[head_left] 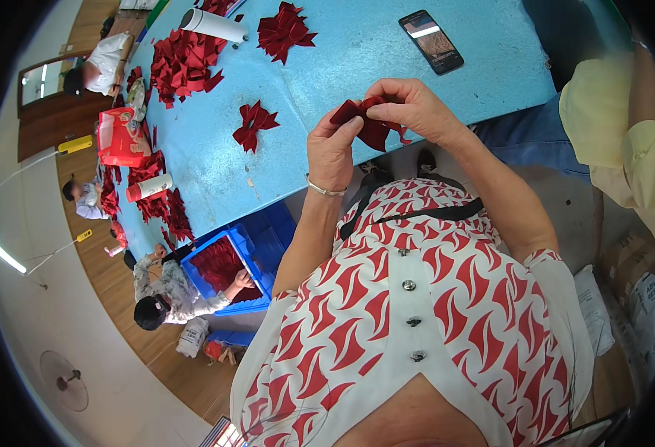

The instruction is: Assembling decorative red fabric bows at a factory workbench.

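Note:
Between my two hands, just above the table's near edge, is a dark red velvet bow. My left hand pinches its left loop between thumb and fingers. On the bow's upper right part, the thumb and fingers of my right hand are closed, and they partly cover its middle. A single red bow lies on the table to the left of my hands. Farther off sits a small stack of red bows.
The light blue table also bears a heap of red bows, a white tumbler, a phone and a red bag. A blue crate of red pieces stands at left, beside a co-worker. Another person's sleeve is at right.

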{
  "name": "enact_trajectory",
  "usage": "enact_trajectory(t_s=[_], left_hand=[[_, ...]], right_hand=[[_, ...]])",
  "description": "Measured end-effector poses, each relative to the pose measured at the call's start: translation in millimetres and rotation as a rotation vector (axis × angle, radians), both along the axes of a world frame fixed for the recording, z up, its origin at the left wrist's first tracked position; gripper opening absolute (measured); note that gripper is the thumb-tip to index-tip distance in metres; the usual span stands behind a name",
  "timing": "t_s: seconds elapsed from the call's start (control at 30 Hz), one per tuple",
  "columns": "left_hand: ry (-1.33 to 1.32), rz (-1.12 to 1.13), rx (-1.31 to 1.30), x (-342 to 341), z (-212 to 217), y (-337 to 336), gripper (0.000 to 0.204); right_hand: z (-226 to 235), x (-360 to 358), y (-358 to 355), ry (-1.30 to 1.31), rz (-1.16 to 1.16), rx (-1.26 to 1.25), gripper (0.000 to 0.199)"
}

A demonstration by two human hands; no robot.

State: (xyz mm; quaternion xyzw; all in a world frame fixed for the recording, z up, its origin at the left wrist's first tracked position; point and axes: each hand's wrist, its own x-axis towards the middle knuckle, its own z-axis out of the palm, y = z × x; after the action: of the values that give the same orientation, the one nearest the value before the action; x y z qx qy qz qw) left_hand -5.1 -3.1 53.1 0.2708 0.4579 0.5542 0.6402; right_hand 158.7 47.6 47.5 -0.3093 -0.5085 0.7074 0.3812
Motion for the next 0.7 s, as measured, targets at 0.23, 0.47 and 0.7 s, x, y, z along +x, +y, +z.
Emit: enact_trajectory(t_s=[0.23,0.47,0.7], left_hand=[[-0.071,-0.015,-0.034,0.6,-1.0,1.5,0.028],[-0.004,-0.007,-0.015,0.9,-2.0,2.3,0.025],[0.057,0.0,0.059,4.5,3.6,3.0,0.02]], right_hand=[[-0.3,0.4,-1.3,0.016,-0.073,-0.003,0.009],[2.9,1.1,-1.5,0.036,-0.032,0.048,0.01],[-0.2,6.0,-0.8,0.065,-0.015,0.037,0.012]])
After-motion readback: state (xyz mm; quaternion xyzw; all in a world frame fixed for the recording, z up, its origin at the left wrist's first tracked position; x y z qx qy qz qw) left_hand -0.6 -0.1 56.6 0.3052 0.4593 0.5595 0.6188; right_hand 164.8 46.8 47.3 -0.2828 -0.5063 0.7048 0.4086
